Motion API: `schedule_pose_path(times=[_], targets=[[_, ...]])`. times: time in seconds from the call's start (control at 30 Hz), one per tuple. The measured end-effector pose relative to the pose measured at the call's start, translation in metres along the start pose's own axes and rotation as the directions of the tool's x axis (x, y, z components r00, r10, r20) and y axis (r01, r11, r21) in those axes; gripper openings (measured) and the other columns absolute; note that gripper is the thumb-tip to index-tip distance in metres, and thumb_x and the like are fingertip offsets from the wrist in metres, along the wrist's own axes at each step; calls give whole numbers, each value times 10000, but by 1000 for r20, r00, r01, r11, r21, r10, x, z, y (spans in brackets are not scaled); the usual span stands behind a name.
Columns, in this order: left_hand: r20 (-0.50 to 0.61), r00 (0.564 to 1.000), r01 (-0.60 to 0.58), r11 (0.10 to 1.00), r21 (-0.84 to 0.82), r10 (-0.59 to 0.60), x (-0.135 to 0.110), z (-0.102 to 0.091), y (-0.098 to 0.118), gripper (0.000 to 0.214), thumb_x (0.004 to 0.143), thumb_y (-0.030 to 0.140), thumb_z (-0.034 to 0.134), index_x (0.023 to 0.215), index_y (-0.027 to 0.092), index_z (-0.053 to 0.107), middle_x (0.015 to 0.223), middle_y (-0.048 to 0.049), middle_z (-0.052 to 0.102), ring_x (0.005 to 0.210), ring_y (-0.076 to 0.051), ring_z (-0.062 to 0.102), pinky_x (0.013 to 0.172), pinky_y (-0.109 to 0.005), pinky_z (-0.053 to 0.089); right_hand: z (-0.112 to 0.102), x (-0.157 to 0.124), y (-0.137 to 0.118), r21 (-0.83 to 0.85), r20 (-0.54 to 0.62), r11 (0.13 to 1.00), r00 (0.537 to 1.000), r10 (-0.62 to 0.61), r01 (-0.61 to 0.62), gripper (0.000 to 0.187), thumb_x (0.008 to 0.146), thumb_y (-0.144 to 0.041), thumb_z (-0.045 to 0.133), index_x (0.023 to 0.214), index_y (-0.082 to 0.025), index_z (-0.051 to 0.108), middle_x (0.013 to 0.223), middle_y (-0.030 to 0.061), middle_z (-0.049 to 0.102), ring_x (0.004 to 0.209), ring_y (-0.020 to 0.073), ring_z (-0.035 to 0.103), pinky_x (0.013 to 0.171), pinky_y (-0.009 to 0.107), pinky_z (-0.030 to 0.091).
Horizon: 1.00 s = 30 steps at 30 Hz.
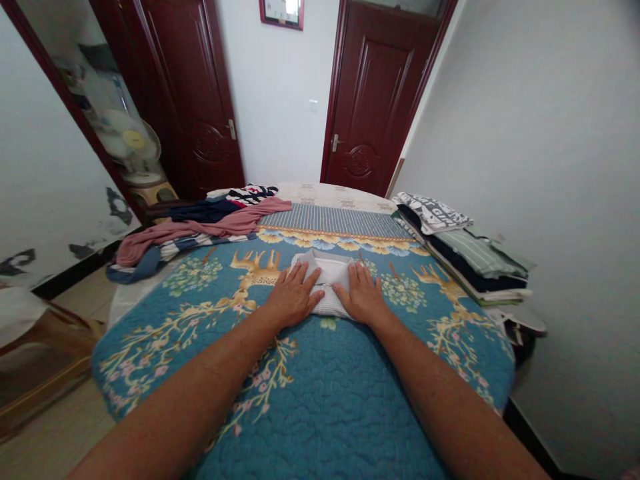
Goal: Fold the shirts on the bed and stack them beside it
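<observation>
A folded light grey, striped shirt (331, 270) with its collar at the far side lies in the middle of the quilted cover. Across its left side rests my left hand (294, 293), palm down with the fingers stretched forward. My right hand (364, 292) lies flat on the right side in the same way. Both thumbs point inward over the shirt and are apart from each other. The parts of the shirt under my palms are hidden.
The blue patterned quilt (340, 393) covers a round table. At the far left lie loose clothes, among them a pink garment (215, 227). A stack of folded clothes (480, 257) stands at the right edge near the wall. A wooden stool (45, 347) is at left.
</observation>
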<state>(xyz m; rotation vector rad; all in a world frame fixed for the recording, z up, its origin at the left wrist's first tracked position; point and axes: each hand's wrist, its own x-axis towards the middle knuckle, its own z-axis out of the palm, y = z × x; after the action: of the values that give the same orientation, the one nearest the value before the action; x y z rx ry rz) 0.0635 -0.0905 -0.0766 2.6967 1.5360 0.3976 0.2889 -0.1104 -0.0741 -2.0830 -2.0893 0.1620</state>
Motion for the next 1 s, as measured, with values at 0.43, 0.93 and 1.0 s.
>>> schedule_pose_path(times=[0.43, 0.93, 1.0], targets=[[-83, 995, 52, 999, 3, -52, 2, 13, -4, 712, 1083, 551, 412, 1660, 133, 404, 1727, -240, 368, 1622, -383, 317, 1296, -583, 289, 3, -1, 0, 41, -30, 999, 999, 14, -13, 873, 1061, -686, 369, 1719, -123, 266, 1800, 191, 153, 1656, 388, 152, 1301, 644, 130], [-131, 896, 347, 854, -388, -424, 18, -20, -60, 484, 1003, 360, 535, 1405, 120, 659, 1174, -151, 816, 1129, -276, 761, 1036, -384, 552, -31, 20, 70, 430, -124, 869, 937, 327, -246, 525, 1011, -390, 472, 1375, -93, 705, 1203, 199, 784, 1103, 299, 753, 976, 379, 559], [-43, 898, 375, 815, -442, -437, 20, -23, -55, 535, 972, 397, 601, 1414, 101, 662, 1200, -175, 808, 1148, -292, 757, 1007, -363, 548, -29, 21, 70, 599, -4, 749, 934, 356, -283, 472, 994, -396, 503, 1284, -102, 732, 1063, 173, 806, 853, 255, 777, 758, 334, 593]])
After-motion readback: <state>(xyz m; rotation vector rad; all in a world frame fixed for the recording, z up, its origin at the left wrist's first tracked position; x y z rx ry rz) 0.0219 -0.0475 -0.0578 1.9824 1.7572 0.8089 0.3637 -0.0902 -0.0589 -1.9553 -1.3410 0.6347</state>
